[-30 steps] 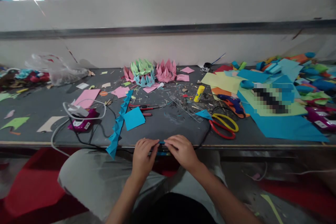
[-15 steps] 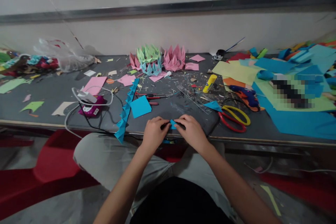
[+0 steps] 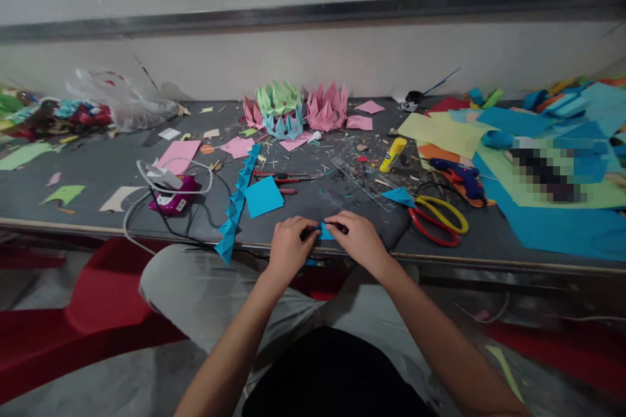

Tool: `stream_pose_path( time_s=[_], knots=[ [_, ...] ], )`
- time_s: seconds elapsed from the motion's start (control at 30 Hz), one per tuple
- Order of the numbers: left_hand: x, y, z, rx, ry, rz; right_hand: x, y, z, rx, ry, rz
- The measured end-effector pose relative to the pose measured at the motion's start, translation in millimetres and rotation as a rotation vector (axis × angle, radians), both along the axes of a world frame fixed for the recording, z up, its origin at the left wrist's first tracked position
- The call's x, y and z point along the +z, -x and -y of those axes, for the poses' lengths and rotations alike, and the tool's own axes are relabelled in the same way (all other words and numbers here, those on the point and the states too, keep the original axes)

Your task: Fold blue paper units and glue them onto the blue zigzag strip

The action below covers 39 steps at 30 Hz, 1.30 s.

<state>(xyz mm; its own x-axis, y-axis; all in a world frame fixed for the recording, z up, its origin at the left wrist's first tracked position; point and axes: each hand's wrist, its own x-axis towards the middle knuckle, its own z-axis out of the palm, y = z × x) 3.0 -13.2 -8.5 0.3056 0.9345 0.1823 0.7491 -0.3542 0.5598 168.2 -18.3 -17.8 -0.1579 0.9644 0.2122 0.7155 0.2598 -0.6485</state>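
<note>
At the table's front edge, a small piece of blue paper (image 3: 325,233) lies between my two hands. My left hand (image 3: 292,241) pinches its left side, and my right hand (image 3: 356,238) pinches the right side; the fingers cover most of it, so its folds are hard to make out. To the left lie a square stack of blue paper (image 3: 264,196) and a strip of folded blue triangles (image 3: 237,199) whose near end hangs over the edge. A folded blue triangle (image 3: 400,196) rests on the right, touching the scissors (image 3: 437,221) with red and yellow handles.
Green, pink and blue folded paper crowns (image 3: 327,107) stand at the back. A yellow glue stick (image 3: 393,155) and a blue glue gun (image 3: 457,172) are on the right, before piled coloured sheets (image 3: 528,208). A purple power socket (image 3: 173,199) with cables sits left.
Both hands stay at the same spot, with the fingers shifting slightly on the blue paper, and a little more of it shows. The whole view has moved very slightly.
</note>
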Motion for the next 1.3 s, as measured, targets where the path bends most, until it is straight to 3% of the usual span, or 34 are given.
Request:
stream_pose_path(
  time_s=[0.23, 0.63, 0.9, 1.1, 1.3],
  knots=[
    [-1.7, 0, 1, -0.008, -0.003, -0.024, 11.1, -8, -22, 0.222, 0.082, 0.065],
    [-5.6, 1, 0, -0.019, 0.000, -0.039, 12.7, -7, -28, 0.258, 0.082, 0.304],
    [0.1, -1, -1, -0.007, 0.054, -0.065, 8.6, -5, -29, 0.176, 0.025, 0.339],
    [-1.5, -1, 0, 0.004, 0.046, -0.053, 7.4, -8, -22, 0.029, -0.097, 0.183],
    [-3.1, -4, 1, 0.042, 0.041, -0.029, 4.4, -10, -13, -0.001, -0.144, 0.052]
  ],
)
